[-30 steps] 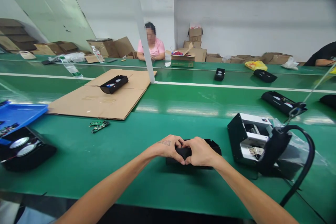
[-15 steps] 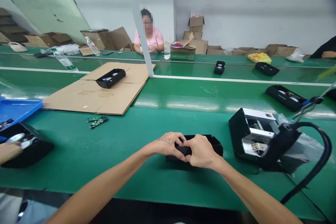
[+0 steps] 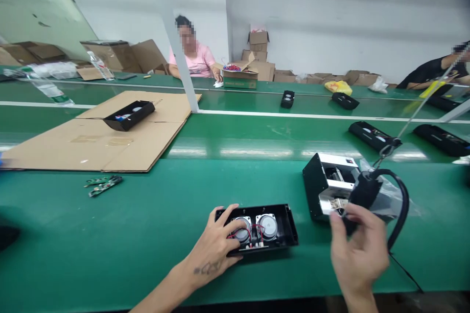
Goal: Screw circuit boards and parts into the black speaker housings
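Well, our left hand is clamped on the near edge of an open black case, with its fingers spread across the rim, just beside two round speakers. Red wires run between the speakers. The case lies open side up on the green tabletop.

Our right hand is raised and curled around the lower end of a black electric screwdriver, which hangs from a thin line and trails a looping cable. Just behind that hand sits a black-and-silver unit with its insides showing, and a clear plastic bag lies beside it.

Farther left, two small green circuit boards lie on the tabletop, and past them a cardboard sheet carries another black case. Across the tabletop, a person in a pink shirt sits by a carton. The labels on the unit and carton are too small for us to read.
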Demonstrator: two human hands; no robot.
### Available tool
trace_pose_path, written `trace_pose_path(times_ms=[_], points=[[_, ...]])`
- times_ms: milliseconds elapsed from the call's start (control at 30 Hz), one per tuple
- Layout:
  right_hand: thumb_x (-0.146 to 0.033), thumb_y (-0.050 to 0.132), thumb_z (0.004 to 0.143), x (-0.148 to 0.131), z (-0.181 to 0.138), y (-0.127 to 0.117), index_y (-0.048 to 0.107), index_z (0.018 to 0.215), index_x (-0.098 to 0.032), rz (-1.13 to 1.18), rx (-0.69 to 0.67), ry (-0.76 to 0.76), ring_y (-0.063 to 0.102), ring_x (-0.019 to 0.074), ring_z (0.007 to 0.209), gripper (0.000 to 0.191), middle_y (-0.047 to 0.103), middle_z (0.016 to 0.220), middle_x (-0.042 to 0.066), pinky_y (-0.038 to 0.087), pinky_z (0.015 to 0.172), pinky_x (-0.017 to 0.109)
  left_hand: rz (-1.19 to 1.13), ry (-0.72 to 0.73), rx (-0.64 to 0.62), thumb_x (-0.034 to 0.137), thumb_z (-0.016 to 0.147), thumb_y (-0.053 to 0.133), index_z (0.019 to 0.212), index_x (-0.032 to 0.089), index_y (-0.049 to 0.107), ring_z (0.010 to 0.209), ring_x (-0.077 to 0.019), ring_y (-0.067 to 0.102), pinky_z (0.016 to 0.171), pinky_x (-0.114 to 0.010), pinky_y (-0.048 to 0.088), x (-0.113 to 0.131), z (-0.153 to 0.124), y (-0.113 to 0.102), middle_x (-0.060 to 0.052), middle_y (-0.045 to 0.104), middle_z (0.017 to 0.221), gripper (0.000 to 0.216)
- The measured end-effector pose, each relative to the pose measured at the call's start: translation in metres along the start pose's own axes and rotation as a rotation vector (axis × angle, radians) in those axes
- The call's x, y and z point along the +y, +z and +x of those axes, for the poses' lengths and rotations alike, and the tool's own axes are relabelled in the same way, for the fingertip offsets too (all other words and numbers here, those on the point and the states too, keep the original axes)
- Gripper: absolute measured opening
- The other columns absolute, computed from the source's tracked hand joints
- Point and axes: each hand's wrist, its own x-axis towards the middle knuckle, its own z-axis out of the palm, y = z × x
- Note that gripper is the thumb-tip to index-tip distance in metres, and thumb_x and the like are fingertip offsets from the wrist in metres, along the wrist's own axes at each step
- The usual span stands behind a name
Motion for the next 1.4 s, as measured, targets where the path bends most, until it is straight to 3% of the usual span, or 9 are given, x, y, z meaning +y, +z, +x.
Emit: trace_pose_path(times_ms=[67,133,233,300,467,733,933,1133,1400], points=[[-0.045,0.085,0.087,0.027,0.01,-0.015,0.064,0.148,-0.017,-0.153,0.119,0.126,0.066,0.0346,0.116,0.07,0.064,0.139,0.021,0.055,0.096,0.05,0.034,0.026,0.074,0.038,0.091,0.089,0.083,0.024,0.073,0.156,-0.0416,0.043,0.12,-0.064,0.024,0.001,-0.005,0.008,0.0,0.075,0.132,0.023],[-0.06,0.077,0.087,0.051,0.022,-0.023,0.055,0.156,-0.013,-0.268,0.019,0.288,0.061,0.0428,0.129,0.086,0.056,0.151,0.027,0.051,0.105,0.061,0.044,0.04,0.096,0.04,0.09,0.09,0.081,0.024,0.071,0.156,-0.0402,0.044,0.12,-0.061,0.024,0.0,-0.006,0.009,0.001,0.075,0.131,0.026],[-0.071,0.072,0.085,0.077,0.032,-0.026,0.068,0.133,-0.017,-0.229,-0.187,0.533,0.07,0.0396,0.111,0.072,0.075,0.122,0.019,0.053,0.101,0.059,0.042,0.057,0.124,0.041,0.086,0.093,0.081,0.025,0.07,0.154,-0.0389,0.046,0.12,-0.058,0.025,-0.002,-0.003,0.007,0.002,0.076,0.128,0.029],[-0.066,0.087,0.073,0.086,0.032,-0.024,0.07,0.112,-0.02,-0.093,-0.142,0.611,0.071,0.0312,0.089,0.063,0.078,0.095,0.009,0.056,0.088,0.049,0.044,0.063,0.15,0.042,0.085,0.093,0.081,0.025,0.07,0.154,-0.0385,0.046,0.12,-0.058,0.024,-0.002,-0.002,0.007,0.002,0.076,0.127,0.029],[-0.054,0.092,0.071,0.085,0.026,-0.021,0.067,0.103,-0.02,0.242,-0.049,0.608,0.056,0.0166,0.052,0.053,0.062,0.058,-0.006,0.048,0.063,0.036,0.08,0.114,0.184,0.038,0.087,0.09,0.078,0.025,0.068,0.153,-0.0384,0.045,0.119,-0.057,0.026,-0.007,-0.004,0.013,0.001,0.076,0.129,0.026],[-0.047,0.084,0.084,0.058,0.07,-0.031,0.055,0.119,-0.026,0.375,0.188,0.394,0.053,0.0126,0.047,0.049,0.058,0.058,-0.013,0.051,0.062,0.033,0.035,0.143,0.261,0.038,0.088,0.088,0.079,0.026,0.07,0.148,-0.0376,0.049,0.113,-0.056,0.031,0.003,0.012,0.026,0.0,0.077,0.126,0.023],[-0.041,0.086,0.083,0.058,0.086,-0.016,0.058,0.099,-0.024,0.269,0.035,0.377,0.056,0.0138,0.047,0.037,0.062,0.053,-0.01,0.05,0.064,0.034,0.043,0.154,0.192,0.037,0.082,0.094,0.078,0.026,0.072,0.151,-0.038,0.046,0.117,-0.056,0.027,0.013,0.029,0.032,0.0,0.075,0.131,0.025],[-0.041,0.087,0.085,0.043,0.058,-0.024,0.066,0.105,-0.021,0.34,-0.327,0.507,0.052,0.0144,0.044,0.035,0.057,0.052,-0.009,0.045,0.05,0.031,0.045,0.122,0.146,0.032,0.081,0.093,0.081,0.026,0.073,0.153,-0.0389,0.044,0.118,-0.058,0.024,0.011,0.027,0.034,0.001,0.074,0.136,0.021],[-0.027,0.073,0.098,-0.022,0.025,-0.036,0.062,0.121,-0.028,0.887,-0.251,0.429,0.051,0.01,0.045,0.025,0.055,0.061,-0.01,0.044,0.046,0.025,0.037,0.101,0.133,0.041,0.083,0.094,0.079,0.026,0.073,0.153,-0.0381,0.047,0.12,-0.057,0.025,0.019,0.027,0.028,0.002,0.077,0.13,0.026]])
